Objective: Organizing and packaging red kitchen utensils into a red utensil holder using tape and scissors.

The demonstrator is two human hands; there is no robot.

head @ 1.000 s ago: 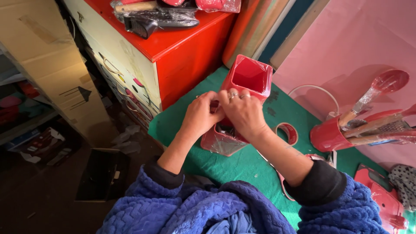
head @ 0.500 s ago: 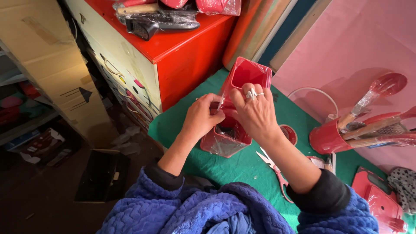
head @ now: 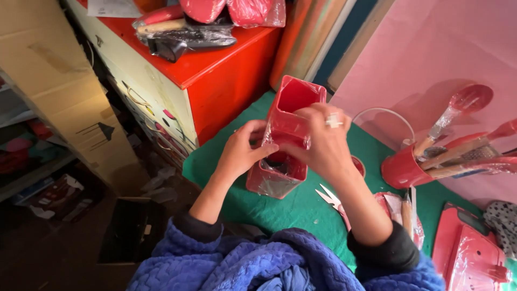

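Over the green mat (head: pixel 301 207), near the middle of the view, both hands work on two red square containers wrapped in clear film. The upper container (head: pixel 295 108) is tilted, its open mouth toward 12 o'clock, and its base seems to sit in the mouth of the lower container (head: pixel 277 175), which stands on the mat. The left hand (head: pixel 242 151), at 9 o'clock of the pair, pinches the film at the join with fingers closed. The right hand (head: pixel 323 143), with a ring, wraps over the upper container from 3 o'clock, closed on its side.

I judge the step in hand is the fitting or separating of the two containers; which one, I cannot tell. The next move calls for a firm hold on the lower container and a careful pull or push along its axis, because the film looks slippery.

Scissors (head: pixel 331 198) lie at 5 o'clock, and a red pot of utensils (head: pixel 404 170) stands at 3 o'clock.
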